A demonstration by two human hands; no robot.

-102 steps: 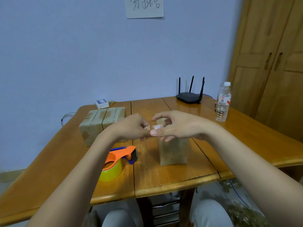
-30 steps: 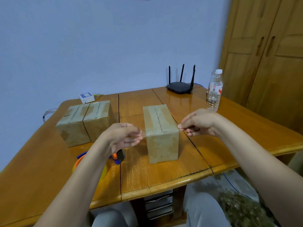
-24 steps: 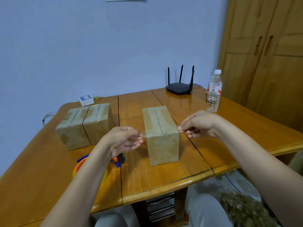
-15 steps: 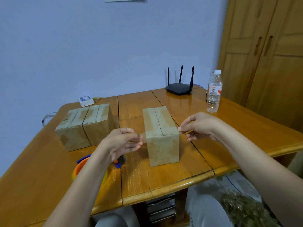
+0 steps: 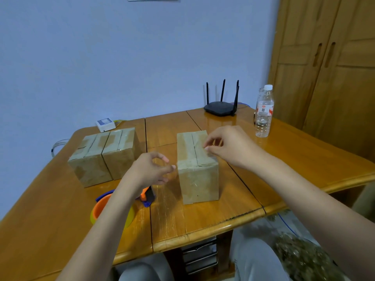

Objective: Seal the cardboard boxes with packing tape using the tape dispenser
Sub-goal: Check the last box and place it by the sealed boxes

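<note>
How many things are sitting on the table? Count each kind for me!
Cardboard boxes: 3, two side by side and one alone
Tape dispenser: 1
Router: 1
Water bottle: 1
Small white box: 1
Total: 7

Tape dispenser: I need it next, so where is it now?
The tape dispenser lies on the table, front left, partly under the left forearm, beside the near box.

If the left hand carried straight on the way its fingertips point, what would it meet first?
Most likely the near cardboard box: the left hand points right at its upper left edge, with nothing visible between, though depth is hard to judge.
</note>
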